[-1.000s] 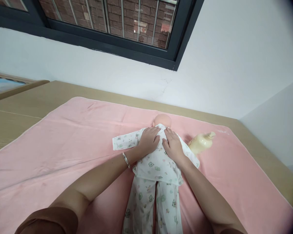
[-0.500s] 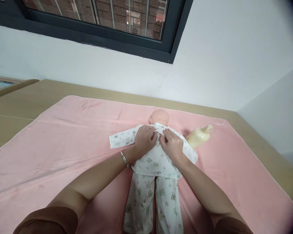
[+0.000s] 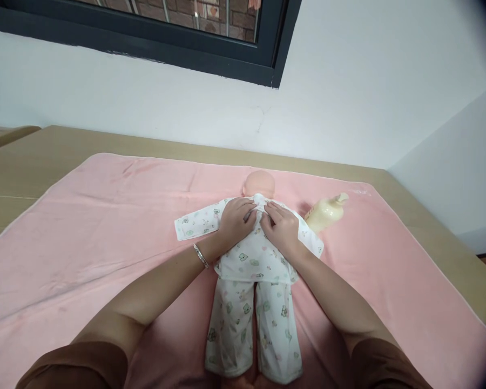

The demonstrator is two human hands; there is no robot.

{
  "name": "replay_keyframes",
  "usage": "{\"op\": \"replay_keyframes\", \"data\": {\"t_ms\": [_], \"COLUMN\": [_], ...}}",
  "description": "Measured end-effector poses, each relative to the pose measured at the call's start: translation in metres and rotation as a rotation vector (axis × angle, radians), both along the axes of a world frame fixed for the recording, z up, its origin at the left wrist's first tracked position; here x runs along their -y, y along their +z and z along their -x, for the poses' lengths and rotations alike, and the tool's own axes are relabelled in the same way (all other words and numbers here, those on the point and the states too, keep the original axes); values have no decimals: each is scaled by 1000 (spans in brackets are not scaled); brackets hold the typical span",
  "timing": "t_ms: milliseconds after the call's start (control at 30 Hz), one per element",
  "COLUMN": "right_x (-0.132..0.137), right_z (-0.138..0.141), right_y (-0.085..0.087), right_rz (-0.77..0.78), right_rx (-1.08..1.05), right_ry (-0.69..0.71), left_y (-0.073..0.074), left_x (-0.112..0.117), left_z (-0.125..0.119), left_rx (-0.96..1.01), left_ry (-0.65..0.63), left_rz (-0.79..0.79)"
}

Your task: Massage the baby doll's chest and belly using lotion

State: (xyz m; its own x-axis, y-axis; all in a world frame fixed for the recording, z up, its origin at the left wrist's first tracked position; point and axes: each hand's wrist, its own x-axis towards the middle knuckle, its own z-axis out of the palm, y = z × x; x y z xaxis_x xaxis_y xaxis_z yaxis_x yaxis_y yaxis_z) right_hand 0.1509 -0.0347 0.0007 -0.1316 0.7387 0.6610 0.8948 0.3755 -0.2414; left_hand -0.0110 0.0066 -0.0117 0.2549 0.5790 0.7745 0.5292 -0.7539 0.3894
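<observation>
A baby doll [image 3: 259, 183] in white printed pyjamas [image 3: 253, 292] lies on its back on a pink towel [image 3: 105, 227], head away from me. My left hand [image 3: 235, 219] rests on the doll's chest on the left side, fingers curled on the shirt fabric near the collar. My right hand [image 3: 281, 227] lies on the right side of the chest, its fingertips pinching the shirt at the collar. A silver bracelet [image 3: 200, 255] circles my left wrist. The doll's left sleeve [image 3: 194, 222] sticks out flat to the side.
A cream-coloured pump bottle [image 3: 326, 210] lies on its side on the towel just right of the doll's shoulder. The towel covers a tan wooden surface [image 3: 44, 151] against a white wall, with a dark-framed window [image 3: 186, 38] above.
Both hands have slid up from the doll's chest toward the collar and their fingers have curled onto the fabric. The view has tipped downward, showing more of the doll's legs.
</observation>
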Motion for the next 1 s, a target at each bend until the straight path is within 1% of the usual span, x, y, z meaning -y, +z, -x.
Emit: {"op": "replay_keyframes", "data": {"t_ms": [67, 167, 267, 367, 433, 533, 600, 667, 833, 1000], "right_x": [3, 3, -2, -7, -7, -5, -2, 0, 3, 4], "right_z": [2, 3, 0, -5, -7, -6, -5, -3, 0, 1], "right_y": [-2, 1, 6, 9, 9, 4, 1, -1, 0, 0], "right_rz": [-22, 67, 209, 278, 257, 138, 41, -16, -4, 37], "right_rx": [-40, -28, 52, 120, 124, 65, 9, -40, -109, -119], "right_ry": [-54, -77, -16, 48, 68, 82, 65, 30, -30, -64], "left_y": [2, 5, 6, 4, 3, 1, 1, 1, 4, 5], "left_x": [3, 4, 0, -3, -4, -2, 0, 3, 7, 9], "left_z": [0, -1, -1, 0, 1, 2, 3, 3, 1, 1], "left_rx": [-4, -53, -125, -143, -125, -83, -50, -19, 15, 29], "left_ry": [51, 86, 22, -24, -41, -52, -38, -14, 63, 112], "left_rz": [33, 112, 170, 160, 126, 80, 56, 46, 119, 159]}}
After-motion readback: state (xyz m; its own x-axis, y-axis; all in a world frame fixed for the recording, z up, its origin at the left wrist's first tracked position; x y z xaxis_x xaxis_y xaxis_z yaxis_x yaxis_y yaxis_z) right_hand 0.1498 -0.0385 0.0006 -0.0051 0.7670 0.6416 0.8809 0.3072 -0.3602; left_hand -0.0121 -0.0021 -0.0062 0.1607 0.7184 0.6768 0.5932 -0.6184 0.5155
